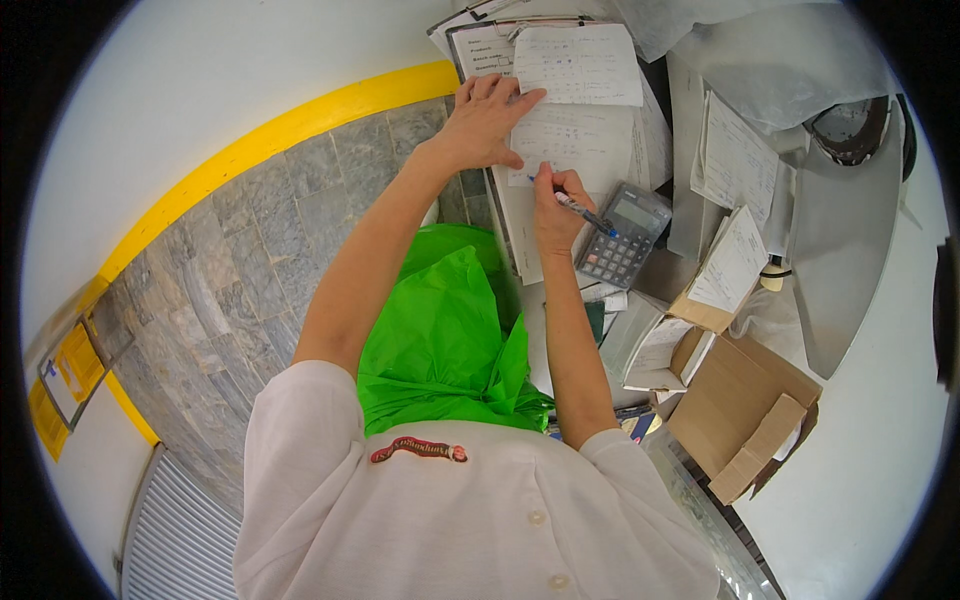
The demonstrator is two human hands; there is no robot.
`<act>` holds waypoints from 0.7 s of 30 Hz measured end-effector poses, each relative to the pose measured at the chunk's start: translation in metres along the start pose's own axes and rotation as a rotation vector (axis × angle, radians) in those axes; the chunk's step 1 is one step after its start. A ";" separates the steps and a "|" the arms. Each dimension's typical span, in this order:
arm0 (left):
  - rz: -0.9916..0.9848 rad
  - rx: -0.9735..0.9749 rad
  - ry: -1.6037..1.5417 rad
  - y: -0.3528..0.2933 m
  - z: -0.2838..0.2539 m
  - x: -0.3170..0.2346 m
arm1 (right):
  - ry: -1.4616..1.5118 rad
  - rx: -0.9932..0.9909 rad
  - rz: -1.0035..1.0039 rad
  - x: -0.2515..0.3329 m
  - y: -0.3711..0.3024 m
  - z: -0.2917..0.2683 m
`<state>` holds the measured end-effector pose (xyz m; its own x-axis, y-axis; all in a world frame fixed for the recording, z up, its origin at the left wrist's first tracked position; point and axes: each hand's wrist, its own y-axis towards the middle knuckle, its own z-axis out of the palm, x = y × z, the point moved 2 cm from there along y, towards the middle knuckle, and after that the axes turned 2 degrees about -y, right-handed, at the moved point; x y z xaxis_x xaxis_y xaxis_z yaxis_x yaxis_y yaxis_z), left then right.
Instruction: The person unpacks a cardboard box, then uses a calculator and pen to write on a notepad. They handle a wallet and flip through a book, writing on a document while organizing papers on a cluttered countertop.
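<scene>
Head view is showing, at far left, a wall holder (75,372) that is carrying yellow and white sheets; farther right, green plastic (435,330) is bunching in folds, its contents, if any, hiding from sight; a red badge (418,450) is bearing small lettering on the white shirt (450,520); the left hand (487,125) is lying palm down with fingers spreading, pressing on the left edges of the sheets and gripping nothing; beneath it, a clipboard (565,21) is holding a printed form (485,50), an upper sheet (580,65) and a lower sheet (580,140), both bearing handwriting too small to read; the right hand (555,225) is closing thumb and fingers around a pen (590,215), whose blue tip is pointing at the bottom-left part of the lower sheet, whether touching I cannot tell; just beside, a grey calculator (615,250) is lying keys upward; beyond it, a small cardboard box (700,312) is holding handwritten cards (727,268); lower right, a larger brown box (735,400) is gaping open.
</scene>
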<state>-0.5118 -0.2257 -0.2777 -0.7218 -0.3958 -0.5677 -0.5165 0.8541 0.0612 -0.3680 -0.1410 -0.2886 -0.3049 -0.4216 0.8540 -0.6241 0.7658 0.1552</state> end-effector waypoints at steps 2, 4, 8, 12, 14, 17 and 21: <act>-0.003 -0.001 0.006 0.000 0.001 0.000 | 0.041 -0.024 0.007 -0.001 0.000 0.000; -0.006 0.001 0.007 0.000 0.001 0.000 | 0.042 -0.037 -0.001 0.000 0.000 0.000; -0.011 0.011 -0.003 0.000 0.000 0.000 | -0.017 -0.021 -0.016 0.002 0.001 -0.001; -0.008 -0.005 0.005 0.000 0.001 0.000 | -0.028 -0.011 0.011 0.003 0.001 -0.002; -0.014 0.008 0.008 0.000 0.000 0.000 | 0.033 -0.024 0.046 0.001 0.000 -0.001; -0.014 0.009 0.015 0.000 0.000 -0.001 | 0.061 -0.022 0.023 0.001 0.001 0.001; -0.018 0.002 0.013 -0.001 0.000 0.000 | 0.034 -0.060 0.020 0.002 0.002 -0.003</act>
<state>-0.5115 -0.2261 -0.2771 -0.7186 -0.4156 -0.5576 -0.5283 0.8476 0.0491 -0.3675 -0.1390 -0.2853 -0.2916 -0.3904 0.8733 -0.5735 0.8020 0.1670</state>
